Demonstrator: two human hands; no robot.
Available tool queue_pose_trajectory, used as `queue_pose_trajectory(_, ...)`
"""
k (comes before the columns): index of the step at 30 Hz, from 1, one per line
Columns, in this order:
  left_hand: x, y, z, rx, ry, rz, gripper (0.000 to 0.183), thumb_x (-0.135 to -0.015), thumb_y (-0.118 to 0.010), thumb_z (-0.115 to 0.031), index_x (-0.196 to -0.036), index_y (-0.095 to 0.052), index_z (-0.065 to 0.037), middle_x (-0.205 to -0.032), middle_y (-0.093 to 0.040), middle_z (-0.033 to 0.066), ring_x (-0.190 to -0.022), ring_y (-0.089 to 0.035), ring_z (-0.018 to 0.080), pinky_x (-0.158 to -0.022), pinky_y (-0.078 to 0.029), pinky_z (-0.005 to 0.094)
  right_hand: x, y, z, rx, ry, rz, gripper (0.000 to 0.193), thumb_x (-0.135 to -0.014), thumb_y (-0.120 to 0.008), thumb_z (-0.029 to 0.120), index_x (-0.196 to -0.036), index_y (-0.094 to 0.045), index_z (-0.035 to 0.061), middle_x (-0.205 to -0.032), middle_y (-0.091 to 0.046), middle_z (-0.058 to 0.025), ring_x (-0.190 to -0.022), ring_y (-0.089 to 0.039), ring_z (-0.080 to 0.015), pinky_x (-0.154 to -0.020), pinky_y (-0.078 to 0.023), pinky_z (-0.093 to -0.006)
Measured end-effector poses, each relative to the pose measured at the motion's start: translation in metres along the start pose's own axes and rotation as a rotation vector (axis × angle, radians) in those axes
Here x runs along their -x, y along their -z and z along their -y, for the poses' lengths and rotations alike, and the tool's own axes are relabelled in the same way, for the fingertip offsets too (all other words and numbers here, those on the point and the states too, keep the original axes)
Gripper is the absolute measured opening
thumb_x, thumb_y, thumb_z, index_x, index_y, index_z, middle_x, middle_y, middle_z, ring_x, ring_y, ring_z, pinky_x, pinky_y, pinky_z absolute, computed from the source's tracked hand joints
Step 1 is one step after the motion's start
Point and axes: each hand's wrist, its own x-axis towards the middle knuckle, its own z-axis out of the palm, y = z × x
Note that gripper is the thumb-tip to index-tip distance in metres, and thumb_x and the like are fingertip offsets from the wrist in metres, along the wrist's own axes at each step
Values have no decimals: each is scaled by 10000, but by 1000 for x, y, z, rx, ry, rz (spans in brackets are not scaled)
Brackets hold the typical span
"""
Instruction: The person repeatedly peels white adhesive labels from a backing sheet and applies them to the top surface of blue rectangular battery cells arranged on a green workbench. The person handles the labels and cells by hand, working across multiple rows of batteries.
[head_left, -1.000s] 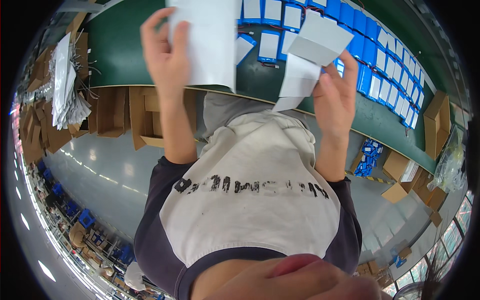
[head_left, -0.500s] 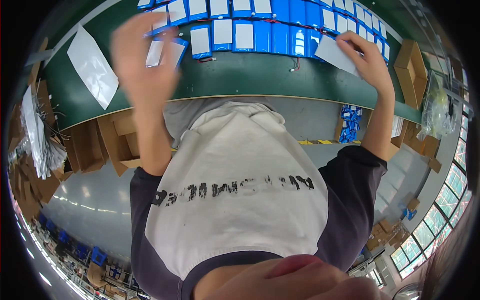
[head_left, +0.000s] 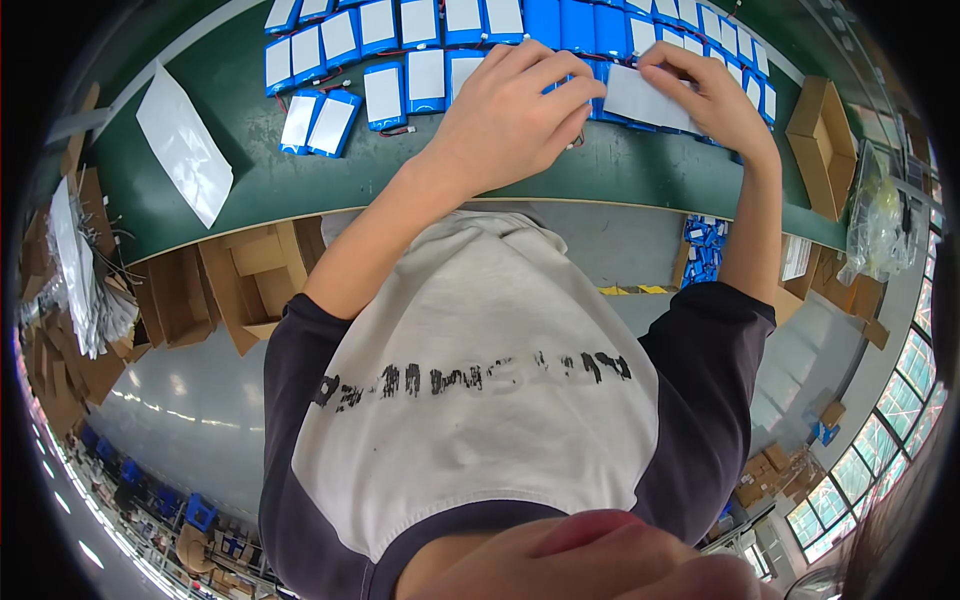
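Observation:
Blue battery packs (head_left: 577,25) with thin wires lie in rows on the green table, many with a white rectangle on top. My right hand (head_left: 710,95) pinches the upper right part of a white sheet (head_left: 640,98), which covers some of the packs. My left hand (head_left: 520,115) is over the near row, just left of the sheet. Its fingers are curled, with the tips close to the sheet's left edge; whatever they grip is hidden. Two white-topped packs (head_left: 332,125) lie apart at the left.
A glossy white sheet (head_left: 185,145) rests on the table (head_left: 255,185) at the left. An open cardboard box (head_left: 822,150) stands at the right end beside clear plastic bags (head_left: 875,220). Below the table are cardboard boxes (head_left: 255,280) and a box of blue packs (head_left: 705,250).
My left hand has swung right from the left-hand packs to beside the white sheet, uncovering two white-topped packs. My right hand, still on the sheet, has shifted slightly left.

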Motion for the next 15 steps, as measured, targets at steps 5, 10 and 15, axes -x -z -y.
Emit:
queue_pose_trajectory(5,-1,-15,-2,-66,-66,160,493,-873,-758,-199,-1340,-620,-122,-1366,-619,51,-1284,-557,254,-1100,-427,430,-9,-3,3,191,-68,-6,198,-1029,-620,240,-1085,-677,60,-855,-672,-94,-748,-608,-215,-684,-466,-310)
queue_pose_trajectory(10,5,-28,-4,-127,-41,286,510,-901,-750,-278,-1344,-586,-87,-1435,-570,64,-1386,-497,238,-1213,-347,441,-8,19,18,273,-209,-240,168,-990,-675,242,-1019,-720,83,-885,-653,-93,-805,-674,-245,-686,-500,-318)
queue_pose_trajectory(15,-12,-31,-2,-173,-73,336,388,-913,-740,-304,-1210,-608,-92,-1407,-586,81,-1325,-543,232,-1157,-391,434,-29,28,43,141,-94,-229,164,-978,-637,166,-1022,-681,14,-830,-690,-143,-720,-644,-229,-678,-500,-344)
